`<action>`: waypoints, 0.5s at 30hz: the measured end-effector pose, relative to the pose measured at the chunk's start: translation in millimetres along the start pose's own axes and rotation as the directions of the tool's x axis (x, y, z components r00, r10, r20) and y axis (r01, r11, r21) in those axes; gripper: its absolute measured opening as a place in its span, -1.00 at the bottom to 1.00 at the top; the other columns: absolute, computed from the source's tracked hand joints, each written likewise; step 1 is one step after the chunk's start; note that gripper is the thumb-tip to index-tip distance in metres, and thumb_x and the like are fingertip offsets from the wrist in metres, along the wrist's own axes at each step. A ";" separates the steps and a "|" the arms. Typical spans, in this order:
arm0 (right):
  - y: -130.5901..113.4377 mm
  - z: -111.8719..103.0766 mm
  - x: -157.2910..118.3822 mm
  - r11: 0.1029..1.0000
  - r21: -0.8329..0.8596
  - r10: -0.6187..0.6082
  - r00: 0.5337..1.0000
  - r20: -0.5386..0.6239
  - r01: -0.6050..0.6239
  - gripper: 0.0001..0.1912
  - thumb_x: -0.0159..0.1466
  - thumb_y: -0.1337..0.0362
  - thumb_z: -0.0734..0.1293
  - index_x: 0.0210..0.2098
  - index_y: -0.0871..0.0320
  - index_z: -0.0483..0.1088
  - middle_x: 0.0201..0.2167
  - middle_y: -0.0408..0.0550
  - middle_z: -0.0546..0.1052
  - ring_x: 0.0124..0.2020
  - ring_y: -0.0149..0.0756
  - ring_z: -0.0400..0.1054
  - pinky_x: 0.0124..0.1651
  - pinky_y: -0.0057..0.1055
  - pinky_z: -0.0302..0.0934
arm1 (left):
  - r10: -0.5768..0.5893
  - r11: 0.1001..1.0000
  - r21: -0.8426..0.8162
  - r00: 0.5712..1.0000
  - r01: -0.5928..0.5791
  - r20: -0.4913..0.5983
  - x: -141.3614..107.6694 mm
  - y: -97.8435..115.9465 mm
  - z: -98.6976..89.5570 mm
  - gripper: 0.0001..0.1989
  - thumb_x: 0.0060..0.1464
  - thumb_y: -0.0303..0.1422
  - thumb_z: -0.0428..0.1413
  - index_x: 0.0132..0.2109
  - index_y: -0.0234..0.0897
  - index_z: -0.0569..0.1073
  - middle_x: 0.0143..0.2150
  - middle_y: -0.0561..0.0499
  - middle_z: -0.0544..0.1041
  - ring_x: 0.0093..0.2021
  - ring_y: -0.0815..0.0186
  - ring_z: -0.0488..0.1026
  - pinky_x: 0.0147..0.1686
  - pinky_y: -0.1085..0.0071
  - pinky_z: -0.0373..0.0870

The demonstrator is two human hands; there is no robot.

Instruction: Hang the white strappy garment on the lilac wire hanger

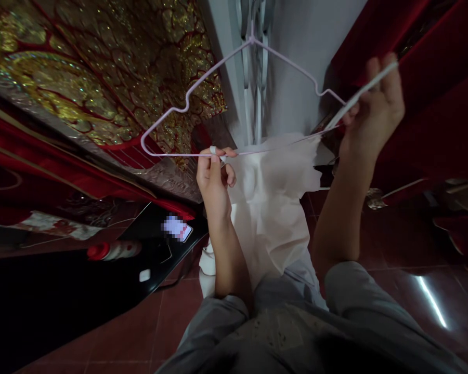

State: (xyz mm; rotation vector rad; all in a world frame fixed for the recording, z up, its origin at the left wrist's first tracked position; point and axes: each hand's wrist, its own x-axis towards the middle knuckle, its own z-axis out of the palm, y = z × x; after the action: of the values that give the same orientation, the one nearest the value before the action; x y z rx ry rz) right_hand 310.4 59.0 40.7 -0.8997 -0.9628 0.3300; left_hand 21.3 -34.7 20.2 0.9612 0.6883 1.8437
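- White cloth (265, 208) hangs below the pale hanger (252, 39), seemingly only partly on; the hanger's left end is bare.
- Left hand (216, 176): fingers pinching the bar.
- Right hand (374, 114): fingers gripping a white strip (364, 92).

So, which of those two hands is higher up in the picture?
The right hand, holding the pale strip near one end of the hanger. The left hand is lower, at the hanger's bottom bar.

The slim lilac hanger (251, 40) looks smooth, the creased white cloth (263, 208) matt, the gold-and-red fabric (148, 67) glittery, the black tabletop (81, 283) glossy.
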 end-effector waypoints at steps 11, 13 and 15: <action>-31.8 18.2 -120.2 0.974 -0.183 -0.075 0.954 0.290 0.132 -0.67 0.33 0.13 0.44 0.07 -0.06 0.67 -0.05 -0.05 0.68 -0.23 -0.26 0.52 -0.28 -0.28 0.39 | -0.040 0.997 -0.070 0.999 0.041 0.009 -9.2 -11.4 11.7 -0.80 0.27 -0.18 0.36 -0.12 -0.15 0.56 -0.09 -0.03 0.70 -0.60 0.49 0.10 -0.62 0.46 0.04; -37.4 24.5 -124.0 0.966 -0.226 -0.043 0.939 0.341 0.126 -0.67 0.38 0.11 0.41 0.08 -0.05 0.66 0.01 -0.02 0.66 -0.11 -0.22 0.54 -0.19 -0.23 0.45 | -0.027 0.999 -0.041 0.999 0.026 -0.022 -10.1 -13.4 7.3 -0.81 0.29 -0.18 0.33 -0.06 -0.14 0.59 -0.03 -0.06 0.71 -0.58 0.47 0.13 -0.60 0.44 0.07; -34.9 21.5 -118.5 0.961 -0.246 -0.046 0.945 0.324 0.131 -0.68 0.42 0.09 0.36 0.08 -0.02 0.64 -0.02 -0.01 0.64 -0.07 -0.20 0.53 -0.11 -0.19 0.46 | 0.022 1.000 0.021 0.996 -0.021 -0.085 -7.8 -13.1 -3.7 -0.81 0.29 -0.21 0.31 -0.02 -0.15 0.60 0.06 -0.08 0.70 -0.51 0.43 0.25 -0.56 0.44 0.13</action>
State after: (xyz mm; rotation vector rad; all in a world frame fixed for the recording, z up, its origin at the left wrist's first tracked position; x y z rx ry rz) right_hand 222.2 -23.3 6.4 -1.0616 -1.3641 0.2762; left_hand 26.5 -36.3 5.5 0.9101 0.7519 1.9089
